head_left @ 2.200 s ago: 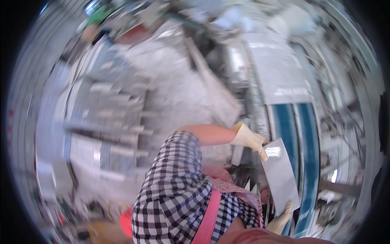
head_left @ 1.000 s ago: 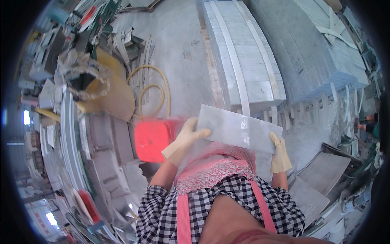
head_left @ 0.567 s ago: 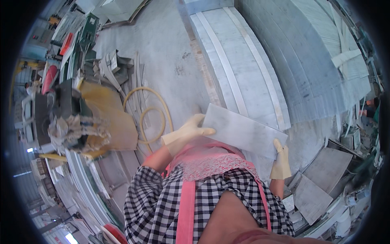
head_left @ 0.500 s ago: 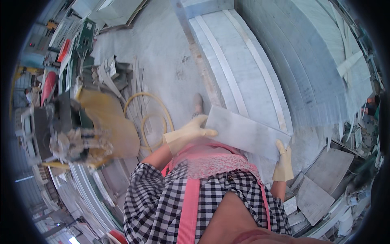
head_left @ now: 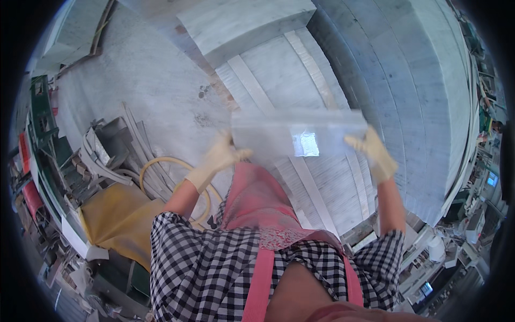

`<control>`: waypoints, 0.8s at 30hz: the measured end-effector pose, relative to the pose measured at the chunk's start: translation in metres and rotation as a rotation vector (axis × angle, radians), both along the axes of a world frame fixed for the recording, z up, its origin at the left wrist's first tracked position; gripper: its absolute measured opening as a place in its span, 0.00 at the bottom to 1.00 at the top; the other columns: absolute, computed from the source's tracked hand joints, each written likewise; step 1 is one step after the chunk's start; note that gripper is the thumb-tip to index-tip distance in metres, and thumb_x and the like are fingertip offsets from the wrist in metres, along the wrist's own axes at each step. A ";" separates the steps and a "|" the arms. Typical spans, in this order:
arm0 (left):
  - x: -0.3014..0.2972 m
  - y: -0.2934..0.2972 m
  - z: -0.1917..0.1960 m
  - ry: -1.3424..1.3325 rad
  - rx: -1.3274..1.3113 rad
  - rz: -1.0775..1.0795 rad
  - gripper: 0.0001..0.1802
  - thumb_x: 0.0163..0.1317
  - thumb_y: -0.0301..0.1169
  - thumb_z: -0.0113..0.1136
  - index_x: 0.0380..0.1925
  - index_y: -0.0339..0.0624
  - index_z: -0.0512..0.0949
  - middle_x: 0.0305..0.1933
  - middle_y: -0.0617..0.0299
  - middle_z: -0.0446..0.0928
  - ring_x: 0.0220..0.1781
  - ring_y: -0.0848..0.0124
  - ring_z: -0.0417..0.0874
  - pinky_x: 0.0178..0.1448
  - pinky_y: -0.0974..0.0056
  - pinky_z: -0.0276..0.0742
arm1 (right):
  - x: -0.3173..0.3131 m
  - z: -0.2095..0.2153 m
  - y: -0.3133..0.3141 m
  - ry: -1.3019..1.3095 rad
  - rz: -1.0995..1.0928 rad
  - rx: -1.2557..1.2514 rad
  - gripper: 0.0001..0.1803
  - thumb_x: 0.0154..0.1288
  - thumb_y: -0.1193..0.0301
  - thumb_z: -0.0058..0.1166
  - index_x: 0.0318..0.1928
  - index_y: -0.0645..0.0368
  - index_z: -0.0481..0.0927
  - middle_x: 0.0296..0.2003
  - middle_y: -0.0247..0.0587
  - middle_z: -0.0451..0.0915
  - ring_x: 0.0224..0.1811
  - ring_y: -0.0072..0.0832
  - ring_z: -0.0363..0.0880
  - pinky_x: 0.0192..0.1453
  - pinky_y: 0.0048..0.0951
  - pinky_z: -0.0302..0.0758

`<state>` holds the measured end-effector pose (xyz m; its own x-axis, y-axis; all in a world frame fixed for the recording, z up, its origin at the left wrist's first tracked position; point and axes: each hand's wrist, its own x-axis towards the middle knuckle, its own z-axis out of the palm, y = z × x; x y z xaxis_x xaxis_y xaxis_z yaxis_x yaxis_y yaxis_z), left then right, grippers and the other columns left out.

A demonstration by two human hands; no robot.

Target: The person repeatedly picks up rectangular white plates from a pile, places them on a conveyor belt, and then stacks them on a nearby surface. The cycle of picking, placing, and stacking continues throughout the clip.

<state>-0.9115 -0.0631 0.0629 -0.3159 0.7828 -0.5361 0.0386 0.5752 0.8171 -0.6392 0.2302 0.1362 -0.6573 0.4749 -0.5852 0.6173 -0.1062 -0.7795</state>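
A broad stack of grey stone slabs (head_left: 407, 91) filled the upper right of the view, its edges bending toward the rim. Beside it, to the left, lay the dusty concrete floor (head_left: 155, 80). A smaller pile of slabs (head_left: 279, 70) with pale strips across it sat below a thick block (head_left: 241, 21) at the top.

At the left edge stood a green frame (head_left: 40, 107), with grey offcuts (head_left: 107, 150) leaning near it. A yellow sheet (head_left: 115, 220) lay lower left, and a yellow hose (head_left: 161, 172) curled just beside it.

The person wore a checked shirt (head_left: 204, 268) and a pink apron (head_left: 257, 198).

A pale stone tile (head_left: 295, 137) was held up flat in front of the chest, over the smaller pile, blurred, with a bright glint near its middle. The left hand (head_left: 222, 155), in a cream glove, gripped the tile's left end, fingers curled on its edge. The right hand (head_left: 373, 153), gloved likewise, clasped the right end.
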 end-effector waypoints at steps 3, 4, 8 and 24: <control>-0.040 0.044 -0.006 0.314 0.156 0.202 0.23 0.50 0.27 0.71 0.49 0.34 0.81 0.41 0.48 0.86 0.45 0.59 0.87 0.49 0.58 0.80 | -0.097 -0.017 0.083 0.097 0.196 0.154 0.37 0.56 0.66 0.73 0.64 0.64 0.74 0.56 0.43 0.81 0.60 0.31 0.77 0.63 0.34 0.74; -0.046 0.054 -0.003 0.391 0.172 0.287 0.21 0.50 0.26 0.71 0.46 0.33 0.82 0.39 0.48 0.86 0.43 0.59 0.88 0.47 0.58 0.80 | -0.122 -0.015 0.100 0.126 0.240 0.216 0.36 0.56 0.67 0.72 0.64 0.64 0.74 0.55 0.42 0.81 0.59 0.31 0.78 0.62 0.34 0.75; -0.062 0.100 -0.013 0.451 0.363 0.621 0.19 0.52 0.23 0.67 0.46 0.32 0.81 0.36 0.49 0.85 0.42 0.55 0.87 0.48 0.59 0.80 | -0.200 -0.016 0.147 0.414 0.318 0.368 0.28 0.64 0.66 0.62 0.61 0.67 0.75 0.44 0.36 0.81 0.44 0.25 0.80 0.46 0.22 0.76; -0.045 0.131 -0.044 0.021 0.212 0.802 0.39 0.56 0.32 0.73 0.65 0.35 0.65 0.62 0.50 0.74 0.61 0.63 0.76 0.64 0.61 0.70 | -0.202 -0.058 0.159 0.411 0.126 0.086 0.39 0.69 0.55 0.57 0.70 0.70 0.63 0.67 0.53 0.69 0.73 0.41 0.63 0.78 0.39 0.56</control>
<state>-0.9570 0.0676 0.0184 -0.8293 0.3996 -0.3907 -0.3015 0.2688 0.9148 -0.8409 0.3897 0.0778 -0.8831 0.4116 -0.2251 0.2581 0.0256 -0.9658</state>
